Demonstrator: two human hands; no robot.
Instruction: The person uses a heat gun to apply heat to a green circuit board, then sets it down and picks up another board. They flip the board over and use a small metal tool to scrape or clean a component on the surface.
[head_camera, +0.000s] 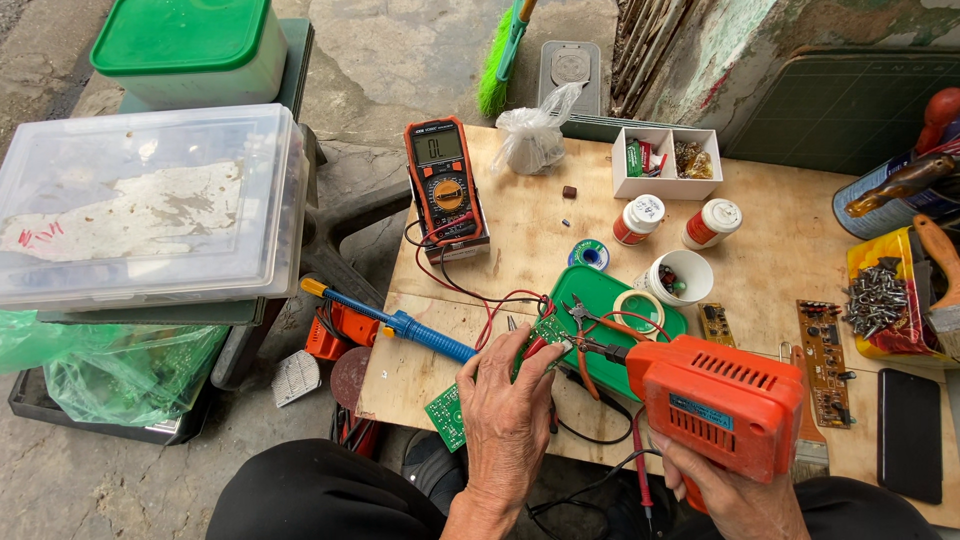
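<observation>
My right hand (735, 495) grips an orange electric drill (715, 400) by its handle, its bit pointing left at a green circuit board (525, 350). My left hand (507, 410) presses down on that board at the wooden table's near edge. A second green board (445, 412) sticks out under the left hand's wrist side. Red-handled pliers (600, 328) lie just beyond the drill tip on a green lid (590, 290). A blue soldering iron (400, 322) lies to the left, with red and black meter leads running under my hand.
An orange multimeter (443, 185) stands at the table's far left. Small bottles (640, 218), a white cup (682, 275), a partitioned box (665, 160), brown boards (825, 360), a yellow tray of screws (880, 295) and a black phone (908, 432) crowd the right. Plastic bins (150, 200) sit to the left.
</observation>
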